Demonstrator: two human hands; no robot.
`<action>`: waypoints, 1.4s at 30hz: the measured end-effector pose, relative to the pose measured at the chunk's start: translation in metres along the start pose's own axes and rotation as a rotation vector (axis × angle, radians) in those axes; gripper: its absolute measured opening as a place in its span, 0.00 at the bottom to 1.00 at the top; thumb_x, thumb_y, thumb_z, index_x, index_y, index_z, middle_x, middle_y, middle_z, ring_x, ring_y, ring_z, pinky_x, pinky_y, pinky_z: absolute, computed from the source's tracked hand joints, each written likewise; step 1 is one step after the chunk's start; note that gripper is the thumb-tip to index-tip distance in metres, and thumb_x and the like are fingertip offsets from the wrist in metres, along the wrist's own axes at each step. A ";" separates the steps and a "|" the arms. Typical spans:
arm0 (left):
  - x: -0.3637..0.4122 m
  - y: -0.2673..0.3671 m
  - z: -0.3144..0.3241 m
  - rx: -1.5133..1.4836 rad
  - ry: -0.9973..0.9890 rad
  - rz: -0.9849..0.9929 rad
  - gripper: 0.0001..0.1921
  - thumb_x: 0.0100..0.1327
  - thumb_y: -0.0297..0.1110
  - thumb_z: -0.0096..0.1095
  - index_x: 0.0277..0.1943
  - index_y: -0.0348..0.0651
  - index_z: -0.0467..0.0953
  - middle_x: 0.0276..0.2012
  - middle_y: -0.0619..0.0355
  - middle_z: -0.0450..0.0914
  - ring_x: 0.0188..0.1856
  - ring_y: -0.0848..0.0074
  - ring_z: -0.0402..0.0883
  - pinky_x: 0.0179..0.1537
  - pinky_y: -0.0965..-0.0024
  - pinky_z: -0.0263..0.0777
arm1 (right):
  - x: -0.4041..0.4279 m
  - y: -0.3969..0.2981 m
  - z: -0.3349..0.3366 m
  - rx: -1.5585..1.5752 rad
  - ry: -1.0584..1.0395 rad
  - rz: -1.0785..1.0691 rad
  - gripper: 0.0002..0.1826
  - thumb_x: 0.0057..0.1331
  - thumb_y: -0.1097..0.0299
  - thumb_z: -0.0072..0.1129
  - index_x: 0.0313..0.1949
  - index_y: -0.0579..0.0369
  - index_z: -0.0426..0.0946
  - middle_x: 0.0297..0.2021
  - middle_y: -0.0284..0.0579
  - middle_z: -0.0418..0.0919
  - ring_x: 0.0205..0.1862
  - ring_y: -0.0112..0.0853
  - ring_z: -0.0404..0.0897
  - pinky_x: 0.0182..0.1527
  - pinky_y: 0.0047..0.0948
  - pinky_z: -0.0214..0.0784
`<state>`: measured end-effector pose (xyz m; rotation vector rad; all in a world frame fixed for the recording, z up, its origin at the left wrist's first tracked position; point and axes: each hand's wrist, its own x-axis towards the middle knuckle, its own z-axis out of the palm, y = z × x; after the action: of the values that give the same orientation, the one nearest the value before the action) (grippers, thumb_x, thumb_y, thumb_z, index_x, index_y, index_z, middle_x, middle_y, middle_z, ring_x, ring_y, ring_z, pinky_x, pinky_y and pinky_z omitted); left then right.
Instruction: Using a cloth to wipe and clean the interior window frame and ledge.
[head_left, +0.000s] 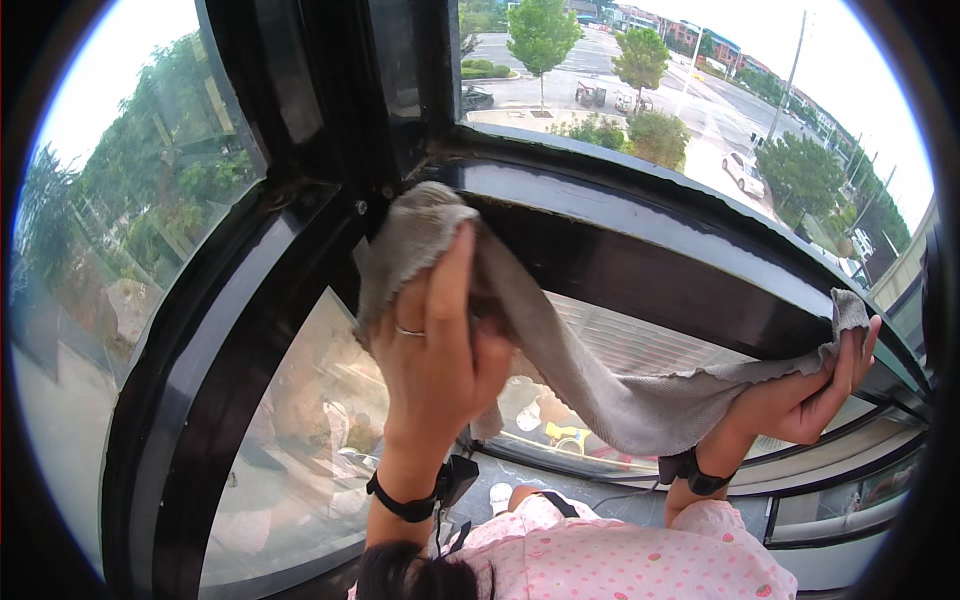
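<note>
A grey cloth (630, 405) hangs in a slack curve between my two hands. My left hand (442, 337), with a ring on one finger, grips a bunched end of it against the black window frame (600, 262), near the corner where the frame's bars meet. The other end is held in my right hand (817, 390), at the right part of the same horizontal bar, its fingertips near the glass. Folds of cloth hide part of the left fingers and the frame behind them.
A curved black frame bar (217, 330) runs down at the left beside a glass pane (300, 450). Beneath my arms is a grey tiled floor (600, 491). Trees, a road and a white car (743, 174) are outside the window.
</note>
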<state>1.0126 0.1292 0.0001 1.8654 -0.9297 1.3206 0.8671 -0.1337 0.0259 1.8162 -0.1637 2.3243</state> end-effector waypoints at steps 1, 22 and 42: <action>0.001 0.000 0.002 -0.001 -0.002 0.000 0.33 0.55 0.31 0.56 0.67 0.33 0.68 0.56 0.48 0.78 0.49 0.59 0.81 0.49 0.60 0.74 | 0.000 0.000 0.001 0.017 0.014 -0.007 0.16 0.70 0.84 0.39 0.51 0.76 0.75 0.56 0.68 0.76 0.63 0.57 0.72 0.66 0.51 0.62; 0.017 0.034 0.002 0.012 -0.027 -0.091 0.31 0.56 0.32 0.57 0.65 0.41 0.73 0.57 0.52 0.78 0.48 0.60 0.81 0.51 0.58 0.72 | 0.010 0.006 0.005 0.102 0.129 -0.029 0.13 0.71 0.83 0.41 0.46 0.79 0.75 0.51 0.72 0.78 0.56 0.56 0.79 0.61 0.47 0.71; -0.163 0.139 -0.160 1.101 0.430 -0.074 0.32 0.70 0.48 0.56 0.66 0.34 0.58 0.63 0.40 0.63 0.63 0.49 0.70 0.66 0.44 0.60 | -0.109 -0.185 -0.039 1.565 -0.525 0.391 0.08 0.64 0.79 0.52 0.43 0.55 0.71 0.50 0.59 0.80 0.64 0.62 0.68 0.65 0.53 0.59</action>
<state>0.7789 0.2170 -0.0962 2.1247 0.1856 2.3231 0.8949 0.0466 -0.0941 3.1425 1.8509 2.1067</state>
